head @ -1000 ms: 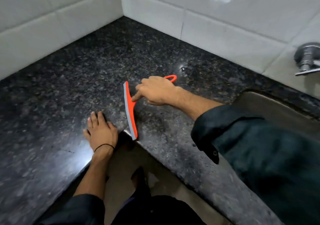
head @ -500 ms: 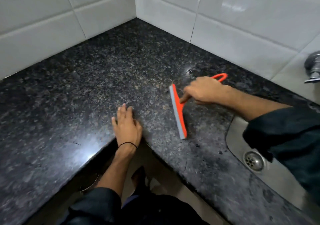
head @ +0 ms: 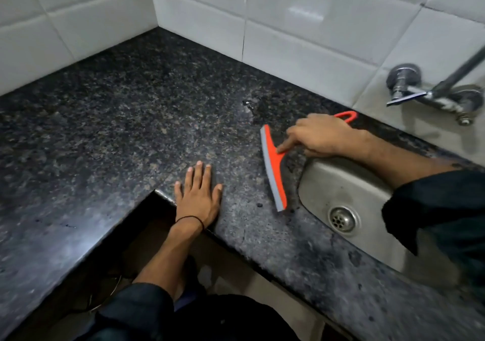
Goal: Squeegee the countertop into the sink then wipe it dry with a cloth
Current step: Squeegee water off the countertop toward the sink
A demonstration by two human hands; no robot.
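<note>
- Countertop (head: 110,120), dark speckled granite, is lying before us; our left hand (head: 198,196) is pressing flat on its front edge, fingers (head: 199,172) stretched out and slightly spread, gripping nothing.
- We are holding the orange squeegee (head: 274,169) just beside the sink (head: 367,196), blade resting on the stone near the rim.
- Our right hand (head: 322,136) is closing around its handle, index finger extended along the neck.
- We are judging that even downward pressure should carry the water over the rim.

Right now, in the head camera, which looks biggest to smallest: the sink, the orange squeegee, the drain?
1. Sink, biggest, though partly hidden by the sleeve.
2. Squeegee.
3. Drain, smallest.
</note>
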